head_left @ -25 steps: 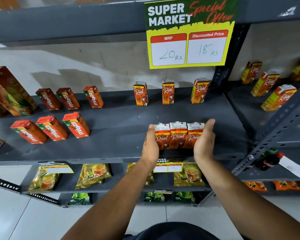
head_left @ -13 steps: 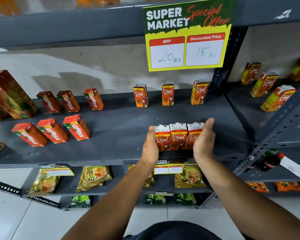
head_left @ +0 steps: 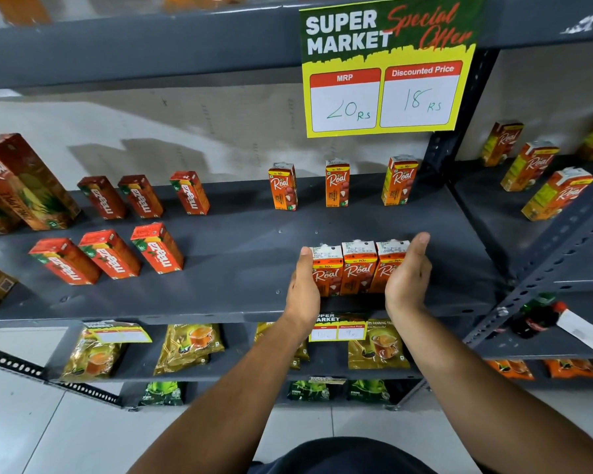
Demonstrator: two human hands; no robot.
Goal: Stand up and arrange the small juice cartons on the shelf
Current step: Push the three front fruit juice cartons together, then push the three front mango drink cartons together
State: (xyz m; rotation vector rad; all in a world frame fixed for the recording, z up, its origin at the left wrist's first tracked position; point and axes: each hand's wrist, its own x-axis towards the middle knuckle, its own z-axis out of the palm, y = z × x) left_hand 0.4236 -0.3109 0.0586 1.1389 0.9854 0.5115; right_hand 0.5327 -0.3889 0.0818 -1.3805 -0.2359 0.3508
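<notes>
Three small orange Real juice cartons [head_left: 358, 268] stand upright side by side near the front edge of the grey metal shelf [head_left: 240, 278]. My left hand [head_left: 303, 289] lies flat against the left carton's side. My right hand [head_left: 408, 278] presses flat on the right carton and hides part of its front. The row is squeezed between my two palms. Three more small Real cartons stand spaced apart at the back of the shelf: one [head_left: 283, 186], a second [head_left: 337, 183] and a third [head_left: 399, 181].
Several red Maaza cartons [head_left: 158, 248] stand in two rows on the shelf's left half, beside a large Real carton [head_left: 24, 179]. A price sign [head_left: 384, 66] hangs from the shelf above. A neighbouring rack on the right holds more Real cartons [head_left: 531, 165]. Tea pouches [head_left: 189, 347] fill the lower shelf.
Both hands stay pressed on the ends of the three-carton row. Only the camera view has drifted slightly.
</notes>
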